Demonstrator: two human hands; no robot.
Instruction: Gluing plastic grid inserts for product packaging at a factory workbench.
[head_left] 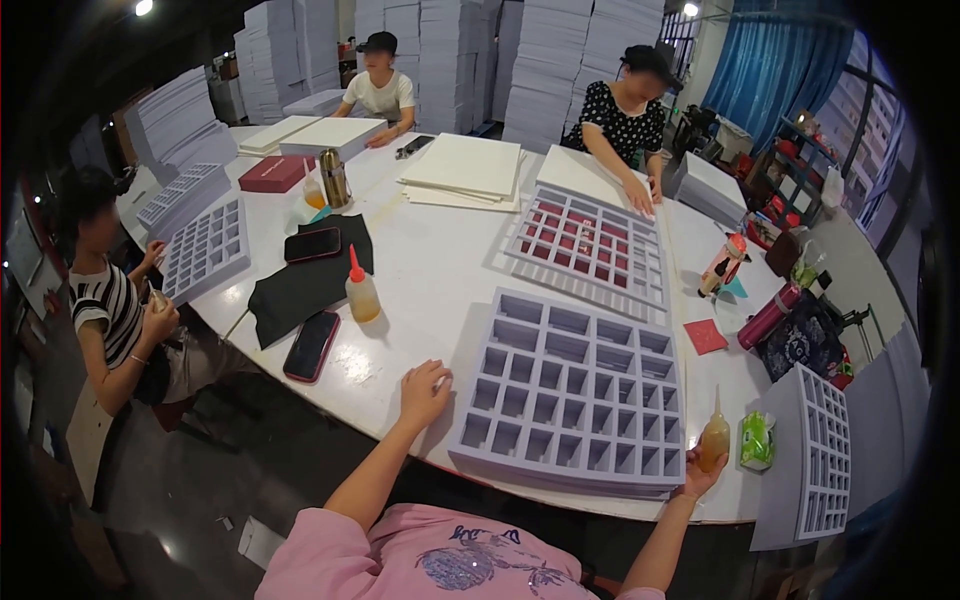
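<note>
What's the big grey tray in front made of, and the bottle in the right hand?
The compartment tray looks like matte foam, maybe thick card, because its grey walls are chunky and dull. The squeeze bottle in the right hand seems to be smooth, see-through plastic: yellowish liquid shows through its side.

Glare on white tabletop (pixel 430 280); edges dark, bowed.

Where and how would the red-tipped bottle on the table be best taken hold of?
Probably around the body of the red-tipped bottle, below its narrow red nozzle: it stands upright, and the wider body offers more to wrap fingers around. Coming from its right with the left hand looks best, since the black cloth lies on its left.
</note>
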